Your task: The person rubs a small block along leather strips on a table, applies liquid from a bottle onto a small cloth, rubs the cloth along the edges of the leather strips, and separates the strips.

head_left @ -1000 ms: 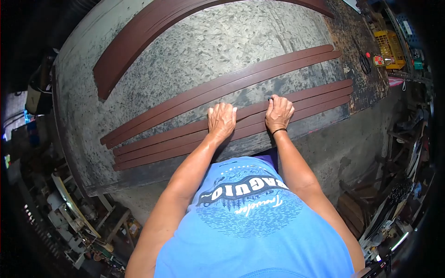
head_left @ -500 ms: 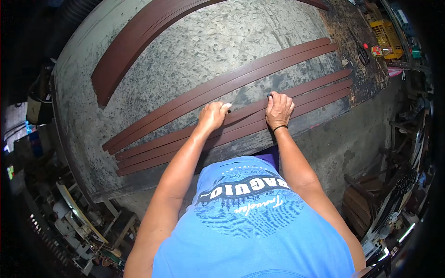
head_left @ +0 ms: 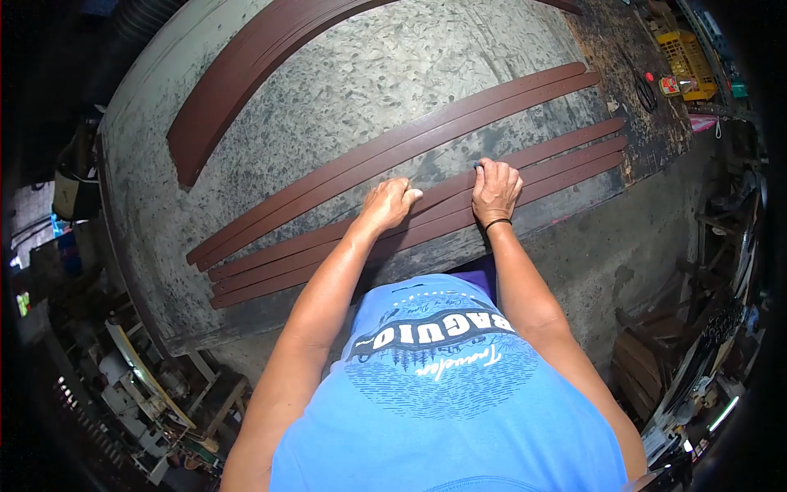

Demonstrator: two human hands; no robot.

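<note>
Several long brown straps [head_left: 287,264], which look like leather, lie in a curved group along the near side of the table. My left hand [head_left: 390,205] is closed on the upper strap of this group near its middle, thumb toward the right. A short way to the right, my right hand [head_left: 496,190] is curled over the same strap. A small dark bit shows at its index finger, too small to name. Between the hands the strap looks slightly twisted. Just beyond lies a pair of brown straps [head_left: 393,146], touching neither hand.
A thick stack of brown straps [head_left: 238,78] curves across the far left of the worn grey table [head_left: 385,78]. Dark-handled scissors [head_left: 645,94], a small bottle [head_left: 670,86] and a yellow crate [head_left: 687,61] are at the far right. Wooden pieces [head_left: 635,369] stand below the table at right.
My left hand has slid slightly to the right along the strap, and its thumb has turned outward. The right hand stays in nearly the same place. The view has shifted a little.
</note>
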